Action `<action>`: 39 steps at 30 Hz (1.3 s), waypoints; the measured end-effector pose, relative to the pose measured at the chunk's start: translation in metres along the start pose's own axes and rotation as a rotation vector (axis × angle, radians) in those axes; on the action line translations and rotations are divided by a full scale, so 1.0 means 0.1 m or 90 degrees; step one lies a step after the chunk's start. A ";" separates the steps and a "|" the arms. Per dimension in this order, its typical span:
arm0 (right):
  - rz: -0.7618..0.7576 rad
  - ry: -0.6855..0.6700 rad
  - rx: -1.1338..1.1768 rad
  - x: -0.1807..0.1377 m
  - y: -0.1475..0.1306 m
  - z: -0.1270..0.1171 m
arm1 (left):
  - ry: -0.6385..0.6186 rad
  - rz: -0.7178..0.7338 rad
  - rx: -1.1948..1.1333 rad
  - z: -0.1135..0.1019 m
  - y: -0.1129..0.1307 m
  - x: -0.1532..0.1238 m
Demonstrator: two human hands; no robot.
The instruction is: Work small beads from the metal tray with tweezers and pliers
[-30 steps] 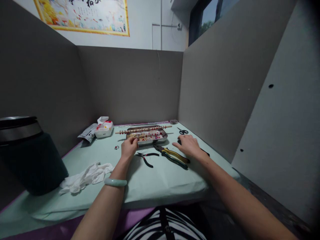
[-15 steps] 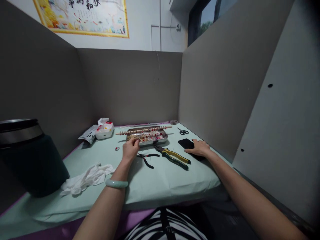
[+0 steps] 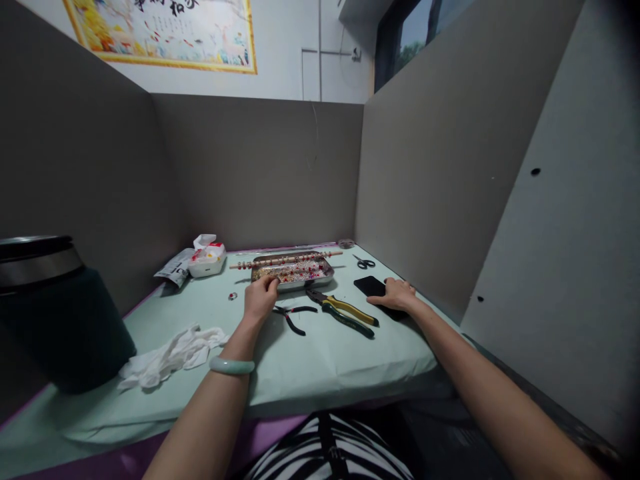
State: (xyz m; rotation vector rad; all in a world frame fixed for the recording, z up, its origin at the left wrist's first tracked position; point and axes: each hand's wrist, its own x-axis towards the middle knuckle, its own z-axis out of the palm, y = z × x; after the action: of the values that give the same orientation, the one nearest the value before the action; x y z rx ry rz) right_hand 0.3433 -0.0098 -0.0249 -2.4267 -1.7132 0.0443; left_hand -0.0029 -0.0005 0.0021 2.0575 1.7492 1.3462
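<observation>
My left hand (image 3: 259,300), with a pale green bangle (image 3: 231,365) on its wrist, is at the near left edge of a metal tray (image 3: 302,285) of small beads. Its fingers are pinched together; what they hold, if anything, cannot be made out. A thin stick (image 3: 327,255) strung with rings of red and pale beads lies across the tray. On the right, my right hand (image 3: 399,295) lies over a black phone (image 3: 369,286), thumb and fingers closed around its edges. Between the hands lie small black-handled pliers (image 3: 295,325) and large combination pliers (image 3: 349,320) with yellow and green handles.
Scissors (image 3: 365,263) lie behind the phone. A small beaded ring (image 3: 233,296) sits left of the tray. White gloves (image 3: 175,357), a big dark flask (image 3: 65,327), a tissue pack (image 3: 207,260) and a silver pouch (image 3: 175,268) are at left. Grey partitions (image 3: 260,167) enclose the table.
The view has shifted very slightly. Both hands keep their places, the left by the tray and the right on the phone.
</observation>
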 end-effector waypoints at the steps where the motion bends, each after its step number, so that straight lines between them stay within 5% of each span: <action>1: 0.001 -0.004 -0.001 0.00 0.00 -0.01 | 0.000 0.003 0.001 0.00 0.00 0.00; 9: -0.041 0.028 -0.021 -0.26 -0.18 -0.19 | -0.010 0.031 0.020 0.02 -0.01 0.00; 12: -0.180 0.067 0.019 -0.57 -0.48 -0.22 | -0.010 0.032 0.023 0.03 -0.02 0.00; 15: -0.321 0.015 0.032 -0.86 -0.82 -0.18 | -0.013 0.031 0.028 0.04 -0.04 0.01; 18: -0.340 0.058 0.014 -1.01 -1.06 -0.14 | -0.014 0.034 0.035 0.05 -0.05 0.01; 25: -0.442 0.091 0.039 -0.98 -1.47 -0.21 | -0.023 0.013 0.021 0.03 -0.01 0.00; 30: -0.536 0.009 -0.009 -1.02 -1.80 -0.08 | -0.008 0.009 0.047 0.05 -0.05 0.01; 39: -0.537 0.140 0.016 -1.00 -1.88 0.16 | -0.009 -0.058 -0.042 0.03 -0.05 0.03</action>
State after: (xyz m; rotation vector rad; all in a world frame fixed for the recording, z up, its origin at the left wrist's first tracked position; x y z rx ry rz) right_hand 0.1319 -0.0408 -0.0187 -1.4420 -2.4187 -0.2895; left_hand -0.0048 0.0047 -0.0014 1.9246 1.7446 1.3417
